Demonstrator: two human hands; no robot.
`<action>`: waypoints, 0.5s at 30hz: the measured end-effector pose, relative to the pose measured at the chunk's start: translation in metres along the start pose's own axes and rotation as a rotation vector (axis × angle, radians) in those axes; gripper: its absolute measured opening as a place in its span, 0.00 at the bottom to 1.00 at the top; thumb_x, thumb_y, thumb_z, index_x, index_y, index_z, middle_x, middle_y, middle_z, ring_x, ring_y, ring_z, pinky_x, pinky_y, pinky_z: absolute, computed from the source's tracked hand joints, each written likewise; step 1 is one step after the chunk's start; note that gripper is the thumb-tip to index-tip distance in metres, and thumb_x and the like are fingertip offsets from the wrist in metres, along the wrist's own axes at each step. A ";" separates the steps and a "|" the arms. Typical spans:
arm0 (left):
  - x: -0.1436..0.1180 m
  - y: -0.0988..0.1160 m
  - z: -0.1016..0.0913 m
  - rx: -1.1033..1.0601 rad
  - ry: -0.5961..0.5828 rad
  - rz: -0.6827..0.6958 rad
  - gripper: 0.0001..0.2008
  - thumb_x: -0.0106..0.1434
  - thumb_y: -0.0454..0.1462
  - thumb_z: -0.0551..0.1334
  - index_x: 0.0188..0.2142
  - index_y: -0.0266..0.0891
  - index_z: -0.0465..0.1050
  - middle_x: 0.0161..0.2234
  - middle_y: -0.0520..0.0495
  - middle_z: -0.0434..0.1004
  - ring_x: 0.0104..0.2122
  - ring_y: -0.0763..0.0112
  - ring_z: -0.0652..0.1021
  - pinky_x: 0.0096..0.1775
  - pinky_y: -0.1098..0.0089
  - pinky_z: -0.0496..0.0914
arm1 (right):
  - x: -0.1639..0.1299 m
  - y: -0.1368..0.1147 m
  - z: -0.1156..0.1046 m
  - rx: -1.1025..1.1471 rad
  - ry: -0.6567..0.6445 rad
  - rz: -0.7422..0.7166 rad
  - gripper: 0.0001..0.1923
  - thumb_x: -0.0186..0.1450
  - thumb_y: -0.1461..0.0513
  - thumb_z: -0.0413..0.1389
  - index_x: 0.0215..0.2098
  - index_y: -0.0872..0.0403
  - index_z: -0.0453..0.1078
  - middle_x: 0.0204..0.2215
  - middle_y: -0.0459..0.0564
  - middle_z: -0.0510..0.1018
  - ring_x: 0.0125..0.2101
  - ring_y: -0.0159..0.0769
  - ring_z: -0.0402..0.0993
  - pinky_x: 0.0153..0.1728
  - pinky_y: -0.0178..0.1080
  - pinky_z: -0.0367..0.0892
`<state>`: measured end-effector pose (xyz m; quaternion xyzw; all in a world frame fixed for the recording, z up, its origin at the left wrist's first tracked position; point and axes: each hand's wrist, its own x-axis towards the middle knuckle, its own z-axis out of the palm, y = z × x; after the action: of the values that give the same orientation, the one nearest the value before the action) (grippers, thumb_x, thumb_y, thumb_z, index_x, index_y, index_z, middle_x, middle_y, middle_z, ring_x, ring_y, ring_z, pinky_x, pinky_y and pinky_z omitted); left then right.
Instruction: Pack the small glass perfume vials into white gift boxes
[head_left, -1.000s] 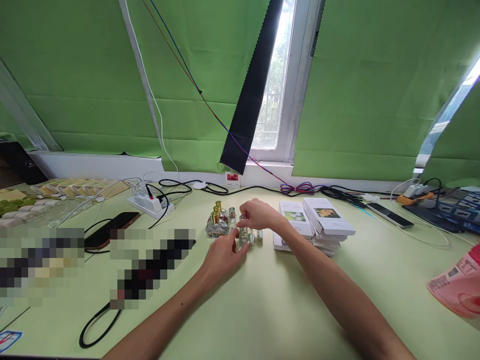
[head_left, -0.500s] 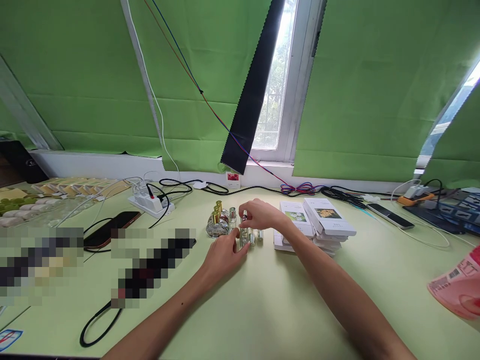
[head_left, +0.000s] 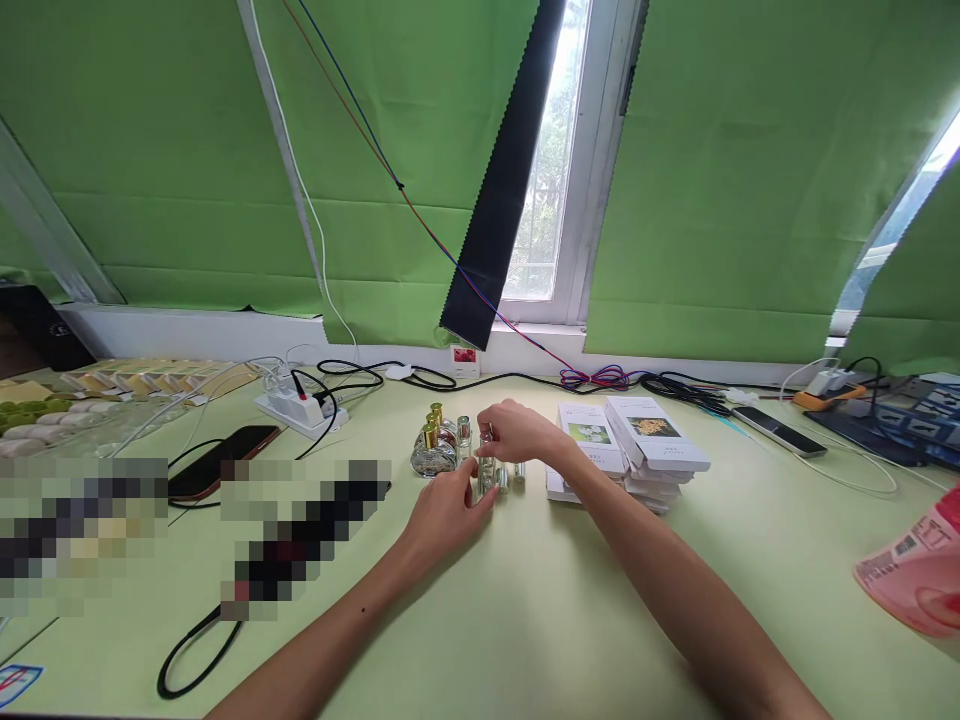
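Note:
Low on the table, my left hand [head_left: 448, 503] closes its fingers and thumb round the base of a small clear glass bottle [head_left: 487, 472]. My right hand [head_left: 519, 432] reaches over from the right and pinches the top of that same bottle, which stands upright. The fingers partly hide its cap. Just left of it is another slim glass bottle [head_left: 463, 432] with a silvery cap. Beside that stand several rounder perfume bottles [head_left: 433, 458] with gold caps. A few more small glass vials [head_left: 519, 474] sit right of my fingertips.
Stacked white boxes [head_left: 654, 440] with flower pictures lie right of my hands. A power strip [head_left: 300, 408] with cables and a phone [head_left: 229, 460] are at left. Another phone [head_left: 780, 430] and a pink pouch [head_left: 919, 575] are at right. Black cable [head_left: 517, 377] runs along the back.
Both hands stay at the same bottle, my right fingers on its top having shifted very slightly. The whole view has drifted a little.

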<state>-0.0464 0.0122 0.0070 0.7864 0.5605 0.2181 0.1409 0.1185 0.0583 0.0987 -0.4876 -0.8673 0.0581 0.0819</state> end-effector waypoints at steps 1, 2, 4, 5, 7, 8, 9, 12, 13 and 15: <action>0.000 0.000 0.000 -0.003 -0.003 0.000 0.16 0.67 0.50 0.56 0.44 0.41 0.69 0.24 0.52 0.75 0.27 0.64 0.75 0.29 0.67 0.58 | 0.001 0.000 0.001 0.000 0.006 0.004 0.09 0.62 0.56 0.63 0.33 0.53 0.72 0.31 0.48 0.78 0.30 0.32 0.68 0.24 0.34 0.51; 0.000 0.000 0.000 -0.006 -0.004 0.001 0.16 0.67 0.50 0.56 0.44 0.41 0.69 0.24 0.52 0.75 0.27 0.64 0.75 0.29 0.67 0.58 | 0.001 0.001 0.001 0.001 0.012 0.007 0.10 0.62 0.56 0.63 0.32 0.53 0.72 0.31 0.47 0.77 0.30 0.32 0.67 0.24 0.34 0.51; 0.000 0.000 0.000 -0.009 -0.002 0.003 0.16 0.67 0.50 0.56 0.44 0.41 0.69 0.23 0.52 0.75 0.27 0.63 0.75 0.29 0.67 0.58 | 0.002 0.001 0.003 0.006 0.022 0.021 0.11 0.62 0.54 0.63 0.31 0.53 0.72 0.31 0.47 0.77 0.29 0.32 0.67 0.24 0.34 0.51; 0.000 0.000 0.000 -0.009 0.001 0.005 0.16 0.67 0.50 0.56 0.43 0.41 0.68 0.23 0.52 0.75 0.27 0.63 0.75 0.29 0.67 0.58 | 0.002 0.001 0.003 0.007 0.025 0.032 0.11 0.62 0.54 0.63 0.31 0.53 0.72 0.31 0.47 0.77 0.29 0.32 0.67 0.24 0.35 0.51; 0.000 0.000 0.000 -0.010 0.007 0.008 0.15 0.67 0.49 0.56 0.42 0.41 0.68 0.23 0.52 0.75 0.27 0.62 0.75 0.29 0.67 0.58 | 0.003 0.001 0.004 0.006 0.031 0.052 0.12 0.62 0.52 0.63 0.32 0.53 0.73 0.32 0.48 0.78 0.29 0.32 0.68 0.25 0.35 0.51; 0.000 0.000 0.000 -0.011 0.009 0.010 0.15 0.67 0.49 0.56 0.42 0.41 0.68 0.23 0.51 0.75 0.27 0.62 0.75 0.29 0.67 0.58 | 0.003 0.001 0.004 0.003 0.035 0.059 0.13 0.62 0.52 0.62 0.32 0.53 0.73 0.32 0.48 0.78 0.29 0.32 0.69 0.25 0.35 0.51; 0.000 0.000 0.000 -0.011 0.010 0.013 0.15 0.67 0.49 0.56 0.42 0.41 0.68 0.23 0.51 0.75 0.27 0.62 0.75 0.29 0.67 0.58 | 0.003 0.001 0.004 0.000 0.039 0.063 0.13 0.62 0.51 0.62 0.32 0.53 0.73 0.33 0.48 0.78 0.30 0.33 0.69 0.25 0.35 0.51; 0.000 -0.001 0.001 -0.008 0.012 0.015 0.14 0.67 0.49 0.56 0.41 0.41 0.67 0.23 0.52 0.74 0.26 0.63 0.75 0.28 0.67 0.58 | 0.002 0.000 0.004 -0.011 0.047 0.070 0.14 0.62 0.50 0.62 0.32 0.53 0.75 0.33 0.49 0.78 0.31 0.33 0.70 0.25 0.35 0.51; 0.000 -0.001 0.001 -0.005 0.011 0.014 0.14 0.67 0.49 0.56 0.40 0.42 0.66 0.23 0.52 0.74 0.26 0.63 0.75 0.28 0.67 0.58 | 0.003 0.000 0.004 -0.014 0.047 0.073 0.14 0.62 0.50 0.62 0.33 0.53 0.75 0.34 0.49 0.78 0.31 0.33 0.70 0.25 0.35 0.51; 0.000 -0.001 0.001 -0.001 0.009 0.009 0.14 0.67 0.49 0.56 0.40 0.42 0.66 0.23 0.52 0.74 0.26 0.63 0.75 0.28 0.67 0.57 | 0.003 0.000 0.004 -0.020 0.047 0.077 0.15 0.62 0.49 0.63 0.33 0.53 0.75 0.33 0.49 0.78 0.30 0.33 0.70 0.25 0.35 0.51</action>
<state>-0.0467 0.0126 0.0061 0.7879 0.5574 0.2228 0.1378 0.1160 0.0604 0.0954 -0.5227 -0.8462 0.0414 0.0950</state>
